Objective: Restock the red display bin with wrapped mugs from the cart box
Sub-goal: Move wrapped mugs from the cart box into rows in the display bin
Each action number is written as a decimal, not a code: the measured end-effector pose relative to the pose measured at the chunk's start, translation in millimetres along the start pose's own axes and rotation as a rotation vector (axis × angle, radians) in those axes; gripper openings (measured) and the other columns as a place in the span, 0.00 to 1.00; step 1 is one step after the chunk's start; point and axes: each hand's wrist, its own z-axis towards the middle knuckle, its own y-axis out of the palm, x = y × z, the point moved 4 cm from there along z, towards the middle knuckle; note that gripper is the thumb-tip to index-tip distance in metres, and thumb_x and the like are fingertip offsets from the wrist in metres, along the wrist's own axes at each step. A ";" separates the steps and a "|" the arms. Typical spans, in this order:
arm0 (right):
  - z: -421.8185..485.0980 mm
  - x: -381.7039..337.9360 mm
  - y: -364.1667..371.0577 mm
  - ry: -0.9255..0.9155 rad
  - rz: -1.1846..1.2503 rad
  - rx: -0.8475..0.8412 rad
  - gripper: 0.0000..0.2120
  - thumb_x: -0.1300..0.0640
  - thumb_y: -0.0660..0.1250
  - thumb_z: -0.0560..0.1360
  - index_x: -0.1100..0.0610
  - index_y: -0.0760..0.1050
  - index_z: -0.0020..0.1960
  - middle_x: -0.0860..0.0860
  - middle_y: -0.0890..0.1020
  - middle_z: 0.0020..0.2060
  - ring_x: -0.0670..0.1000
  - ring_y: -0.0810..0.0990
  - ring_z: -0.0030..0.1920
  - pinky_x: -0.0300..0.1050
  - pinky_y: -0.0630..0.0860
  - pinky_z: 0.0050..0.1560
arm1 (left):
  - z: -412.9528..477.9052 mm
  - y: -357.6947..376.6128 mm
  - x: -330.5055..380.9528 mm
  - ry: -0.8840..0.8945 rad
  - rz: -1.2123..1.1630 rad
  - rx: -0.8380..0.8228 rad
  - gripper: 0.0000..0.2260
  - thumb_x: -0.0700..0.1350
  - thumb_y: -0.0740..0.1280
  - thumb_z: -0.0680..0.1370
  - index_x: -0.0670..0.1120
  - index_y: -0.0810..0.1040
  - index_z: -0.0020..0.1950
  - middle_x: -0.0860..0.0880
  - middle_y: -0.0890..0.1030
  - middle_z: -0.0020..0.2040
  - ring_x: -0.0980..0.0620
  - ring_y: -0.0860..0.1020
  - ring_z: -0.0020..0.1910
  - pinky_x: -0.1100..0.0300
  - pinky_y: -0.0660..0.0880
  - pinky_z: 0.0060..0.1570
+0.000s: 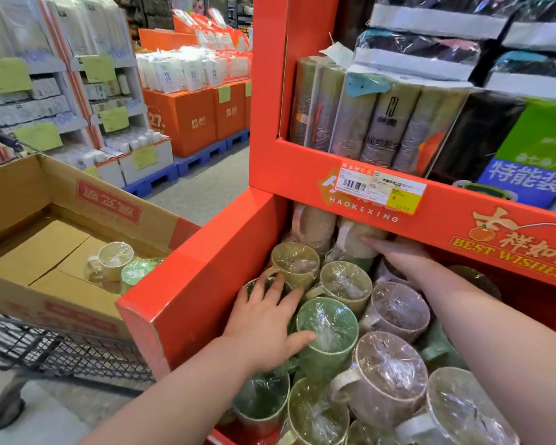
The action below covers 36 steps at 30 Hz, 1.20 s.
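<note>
Two wrapped mugs (114,260) sit in one cardboard box (61,184) left of the red display bin (206,268); roughly a dozen fill the bin.

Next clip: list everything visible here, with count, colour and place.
red display bin: one, red, beside the cart.
wrapped mugs: over ten, green, olive, brown, cream, in the bin.
cardboard box: one, brown, on the cart.
boxed mugs: two, cream and green, inside the box.
cart: one, black wire, left.
price label: one, white and yellow, shelf lip above the bin.
rolled packs: several, grey-green, behind that lip.
orange boxes: several, orange, on blue pallets across the aisle.
left hand: one, fingers spread, resting on green mugs.
right hand: one, touching a cream mug at the back.
</note>
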 end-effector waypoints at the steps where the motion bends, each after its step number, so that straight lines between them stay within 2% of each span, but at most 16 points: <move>1: 3.3 0.6 1.4 -0.006 -0.017 0.001 0.36 0.39 0.73 0.66 0.55 0.70 0.67 0.55 0.74 0.66 0.58 0.74 0.64 0.55 0.69 0.66 | 0.3 0.2 -0.3 0.001 -0.003 0.002 0.34 0.68 0.51 0.76 0.56 0.43 0.77 0.47 0.43 0.78 0.44 0.40 0.76 0.43 0.44 0.74; 8: 7.1 -3.9 4.9 -0.031 -0.100 -0.013 0.39 0.40 0.70 0.70 0.58 0.62 0.73 0.56 0.67 0.72 0.58 0.67 0.70 0.52 0.63 0.71 | 0.9 0.5 -0.4 0.000 -0.002 0.013 0.35 0.68 0.51 0.75 0.56 0.44 0.77 0.48 0.43 0.78 0.44 0.41 0.76 0.43 0.44 0.74; 12: 5.7 -2.0 10.9 -0.025 -0.077 0.039 0.35 0.45 0.70 0.72 0.60 0.62 0.73 0.57 0.69 0.70 0.59 0.69 0.69 0.48 0.65 0.67 | 0.2 0.3 -0.6 -0.001 -0.007 0.023 0.35 0.68 0.52 0.76 0.56 0.44 0.77 0.48 0.44 0.78 0.44 0.42 0.77 0.43 0.44 0.74; 16: -7.4 -2.4 7.9 -0.008 -0.057 0.052 0.36 0.43 0.69 0.72 0.59 0.62 0.73 0.57 0.68 0.70 0.59 0.68 0.69 0.49 0.65 0.66 | -0.1 -2.3 -0.5 -0.003 -0.020 0.028 0.35 0.68 0.53 0.76 0.56 0.44 0.77 0.48 0.45 0.79 0.44 0.43 0.77 0.44 0.45 0.74; 18: -17.6 0.8 2.3 -0.004 -0.088 0.056 0.34 0.42 0.69 0.72 0.59 0.64 0.71 0.58 0.72 0.67 0.60 0.71 0.66 0.48 0.68 0.63 | -0.6 -4.4 -0.3 -0.008 -0.028 0.027 0.35 0.67 0.54 0.76 0.56 0.45 0.77 0.48 0.46 0.79 0.44 0.44 0.77 0.44 0.46 0.74; 21: -39.4 2.4 -7.1 -0.091 -0.212 0.077 0.24 0.45 0.68 0.74 0.62 0.72 0.60 0.59 0.80 0.51 0.61 0.78 0.55 0.46 0.72 0.51 | -1.7 -8.7 2.1 -0.027 -0.040 0.046 0.34 0.66 0.57 0.75 0.56 0.49 0.77 0.47 0.49 0.78 0.43 0.48 0.76 0.44 0.50 0.74; 22: -46.6 2.5 -9.6 -0.129 -0.256 0.091 0.23 0.46 0.67 0.75 0.62 0.72 0.61 0.59 0.80 0.51 0.60 0.78 0.55 0.47 0.72 0.51 | -2.8 -10.8 3.9 -0.032 -0.042 0.062 0.34 0.66 0.58 0.75 0.55 0.50 0.77 0.47 0.52 0.78 0.43 0.51 0.76 0.45 0.52 0.73; 25: -74.5 1.1 -11.2 -0.192 -0.441 0.051 0.23 0.49 0.64 0.77 0.56 0.68 0.69 0.57 0.74 0.63 0.58 0.73 0.63 0.48 0.70 0.61 | -9.4 -17.5 11.6 -0.035 -0.053 0.098 0.32 0.62 0.59 0.76 0.52 0.55 0.76 0.47 0.58 0.76 0.45 0.58 0.73 0.48 0.58 0.71; 28: -100.8 4.0 -4.6 -0.280 -0.672 -0.055 0.19 0.46 0.60 0.78 0.53 0.71 0.65 0.52 0.74 0.61 0.54 0.73 0.61 0.49 0.73 0.59 | -21.8 -22.5 19.6 -0.023 -0.028 0.124 0.27 0.59 0.59 0.78 0.50 0.59 0.74 0.48 0.62 0.74 0.45 0.61 0.72 0.49 0.61 0.69; 31: -127.3 3.8 2.3 -0.347 -0.813 -0.108 0.18 0.46 0.58 0.78 0.52 0.72 0.63 0.51 0.76 0.58 0.54 0.72 0.62 0.49 0.70 0.61 | -36.2 -24.2 24.8 -0.010 0.006 0.147 0.24 0.57 0.58 0.78 0.49 0.62 0.72 0.48 0.64 0.72 0.46 0.63 0.70 0.50 0.63 0.67; 36: -161.7 -0.8 10.4 -0.458 -0.903 -0.143 0.20 0.44 0.57 0.79 0.51 0.68 0.68 0.50 0.71 0.65 0.54 0.66 0.68 0.52 0.64 0.67 | -60.7 -24.1 27.1 0.007 0.063 0.158 0.23 0.56 0.60 0.78 0.48 0.64 0.70 0.48 0.66 0.70 0.46 0.63 0.70 0.49 0.63 0.68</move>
